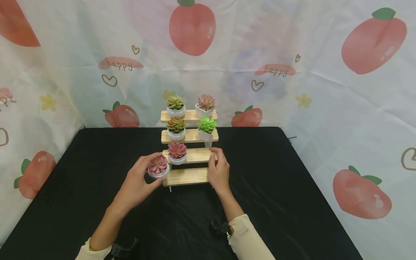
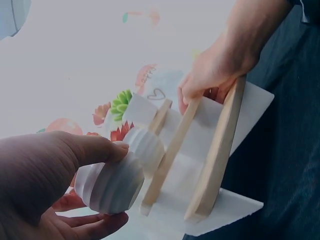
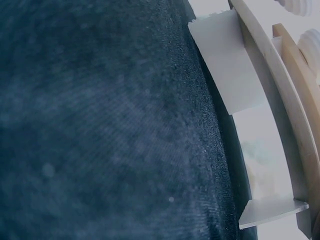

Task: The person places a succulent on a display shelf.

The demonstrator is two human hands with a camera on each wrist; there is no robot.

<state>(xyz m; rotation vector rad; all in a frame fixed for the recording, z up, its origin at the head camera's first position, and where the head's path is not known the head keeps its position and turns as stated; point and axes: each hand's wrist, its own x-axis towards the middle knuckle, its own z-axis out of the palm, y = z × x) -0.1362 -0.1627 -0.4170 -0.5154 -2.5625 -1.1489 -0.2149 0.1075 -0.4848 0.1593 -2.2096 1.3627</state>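
Observation:
My left hand [image 1: 138, 185] pinches the white ribbed pot [image 2: 112, 185] of a pink succulent [image 1: 157, 165] between thumb and fingers. It holds the pot at the left end of a tiered wooden stand [image 1: 186, 176], beside the lower boards. A darker pink succulent [image 1: 177, 151] stands at the left of the second board from the bottom. My right hand [image 1: 219, 171] grips the right end of the stand at the lower two boards, its fingers curled over the board edge in the left wrist view. The right wrist view shows the stand's white side supports [image 3: 232, 60] but no hand.
On the upper two boards stand a green succulent [image 1: 176, 104], a pale pink one [image 1: 206, 104], a brownish-green one [image 1: 176, 126] and a bright green one [image 1: 207, 126], all in white pots. A black cloth [image 1: 260, 202] covers the table. Behind hangs a peach-printed curtain [image 1: 227, 43].

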